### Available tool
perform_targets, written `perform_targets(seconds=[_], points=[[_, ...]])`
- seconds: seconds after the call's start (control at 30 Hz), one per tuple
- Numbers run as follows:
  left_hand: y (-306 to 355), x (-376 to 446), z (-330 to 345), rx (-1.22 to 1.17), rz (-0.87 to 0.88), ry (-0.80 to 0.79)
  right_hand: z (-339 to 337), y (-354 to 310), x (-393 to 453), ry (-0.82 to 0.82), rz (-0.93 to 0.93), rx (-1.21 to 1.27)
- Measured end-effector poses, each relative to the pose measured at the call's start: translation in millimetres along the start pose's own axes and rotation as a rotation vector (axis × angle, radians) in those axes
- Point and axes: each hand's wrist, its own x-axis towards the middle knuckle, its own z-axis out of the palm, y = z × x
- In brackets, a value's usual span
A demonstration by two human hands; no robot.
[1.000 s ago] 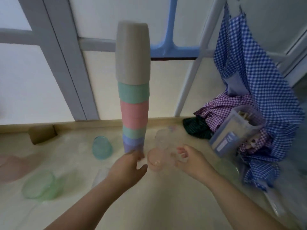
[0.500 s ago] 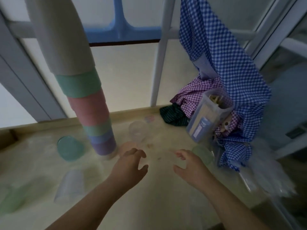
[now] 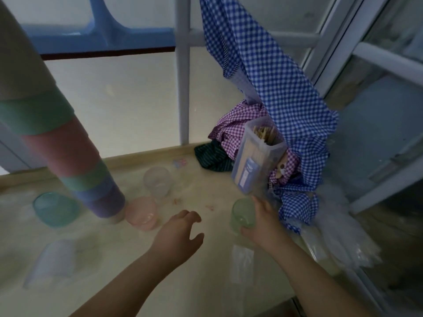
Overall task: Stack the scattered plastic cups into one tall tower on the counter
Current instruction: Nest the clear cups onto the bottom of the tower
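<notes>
Fingers point(image 3: 248, 231) of the right hand point(image 3: 263, 223) clasp a pale green cup point(image 3: 243, 213) bound for the tower point(image 3: 68, 154); left hand point(image 3: 180, 234) hovers empty, slack.

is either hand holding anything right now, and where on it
The right hand wraps the side wall of the pale green cup, fingers round its far side, thumb near its base. The left hand hovers open, empty.

Both bare forearms reach in from the near edge toward the far side. The left hand point(image 3: 177, 234) hovers palm down, fingers spread and slightly curled, gripping nothing. The right hand point(image 3: 263, 221), farther right, has its fingers and thumb wrapped around the pale green cup point(image 3: 243, 212).
</notes>
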Motion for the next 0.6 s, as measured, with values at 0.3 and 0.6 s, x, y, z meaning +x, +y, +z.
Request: perform_targets(seconds=[0.3,0.6], points=[[-21.3,-24.3,1.9,-0.085,-0.186,0.090,7.3,-23.9,30.5,-0.081,-0.104,-0.060],[-35.0,-36.6,-21.6,-0.269,-0.196,0.238,9.0,-109.3,14.1,-0.428,-0.187,0.530]])
